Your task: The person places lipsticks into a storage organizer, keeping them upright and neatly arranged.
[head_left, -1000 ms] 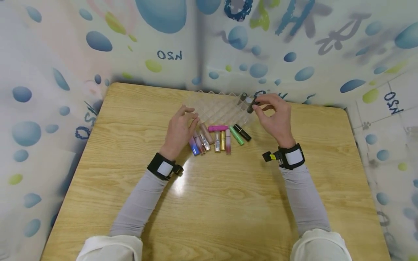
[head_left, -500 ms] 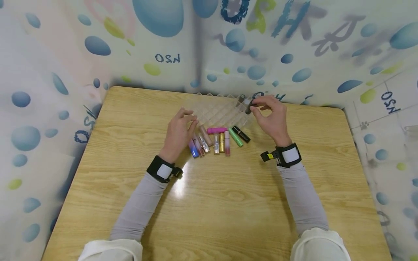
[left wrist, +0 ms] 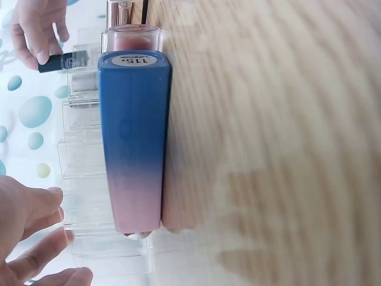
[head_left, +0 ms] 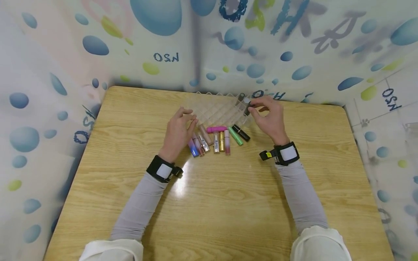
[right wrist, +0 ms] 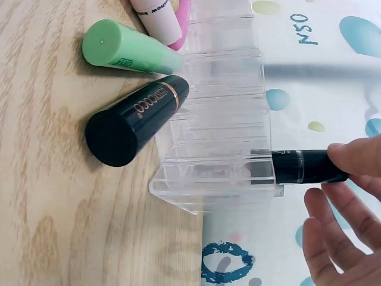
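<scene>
My right hand (head_left: 270,117) pinches the top of a black lipstick (right wrist: 306,165) between thumb and fingertips. The lipstick's lower end sits in an end compartment of a clear plastic organizer (head_left: 212,110) with a zigzag, diamond-patterned rim. A second dark tube (head_left: 240,98) stands in the compartment beside it. At the organizer's left end is my left hand (head_left: 177,132), its fingers loosely bent with nothing between them; its fingertips (left wrist: 55,196) overlap the clear wall in the left wrist view.
In front of the organizer lie several cosmetic tubes: a blue-pink one (left wrist: 134,143), a pink one (head_left: 217,129), a gold one (head_left: 222,142), a green one (head_left: 236,136) and a black one with lettering (right wrist: 138,122). The wooden table (head_left: 222,203) meets a patterned wall behind.
My right hand has moved slightly left and down, bringing the black lipstick from above the organizer into its compartment. My left hand keeps its place.
</scene>
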The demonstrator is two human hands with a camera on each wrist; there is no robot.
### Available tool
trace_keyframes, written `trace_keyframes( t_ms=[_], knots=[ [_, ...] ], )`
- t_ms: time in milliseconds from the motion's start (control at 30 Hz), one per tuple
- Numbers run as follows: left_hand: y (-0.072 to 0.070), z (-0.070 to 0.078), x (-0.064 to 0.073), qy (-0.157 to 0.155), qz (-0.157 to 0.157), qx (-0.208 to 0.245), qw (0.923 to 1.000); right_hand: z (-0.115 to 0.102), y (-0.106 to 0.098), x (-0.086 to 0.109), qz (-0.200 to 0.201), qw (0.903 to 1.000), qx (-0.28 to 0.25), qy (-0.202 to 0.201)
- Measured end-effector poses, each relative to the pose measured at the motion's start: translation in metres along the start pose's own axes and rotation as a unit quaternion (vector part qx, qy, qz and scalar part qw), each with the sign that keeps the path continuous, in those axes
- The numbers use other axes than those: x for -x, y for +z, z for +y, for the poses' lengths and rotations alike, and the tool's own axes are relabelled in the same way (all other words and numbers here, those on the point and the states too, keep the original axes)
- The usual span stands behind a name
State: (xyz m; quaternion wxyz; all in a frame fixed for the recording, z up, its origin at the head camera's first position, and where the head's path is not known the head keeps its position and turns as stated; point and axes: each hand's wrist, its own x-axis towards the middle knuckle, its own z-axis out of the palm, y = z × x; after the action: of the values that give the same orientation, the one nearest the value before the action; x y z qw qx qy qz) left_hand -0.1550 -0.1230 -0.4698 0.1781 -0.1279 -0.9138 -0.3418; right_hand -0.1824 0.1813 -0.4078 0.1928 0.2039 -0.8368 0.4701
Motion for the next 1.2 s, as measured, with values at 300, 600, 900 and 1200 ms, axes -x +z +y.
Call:
trace_keyframes(
  t_ms=[300, 600, 900, 1200],
  knots=[
    [-0.002, 0.001, 0.000, -0.006, -0.004, 0.001, 1.0000, 0.046, 0.007, 0.005, -0.017, 0.9994, 0.018, 0.025],
    [-0.002, 0.002, 0.000, -0.002, -0.005, 0.002, 1.0000, 0.050, 0.013, 0.011, -0.034, 0.9975, 0.050, 0.037],
    [-0.001, 0.003, 0.000, -0.006, -0.004, 0.000, 1.0000, 0.052, 0.015, 0.013, -0.031, 0.9975, 0.051, 0.038],
    [0.000, 0.001, -0.001, 0.003, 0.005, 0.008, 1.0000, 0.053, 0.016, 0.012, -0.035, 0.9975, 0.047, 0.038]
  ],
)
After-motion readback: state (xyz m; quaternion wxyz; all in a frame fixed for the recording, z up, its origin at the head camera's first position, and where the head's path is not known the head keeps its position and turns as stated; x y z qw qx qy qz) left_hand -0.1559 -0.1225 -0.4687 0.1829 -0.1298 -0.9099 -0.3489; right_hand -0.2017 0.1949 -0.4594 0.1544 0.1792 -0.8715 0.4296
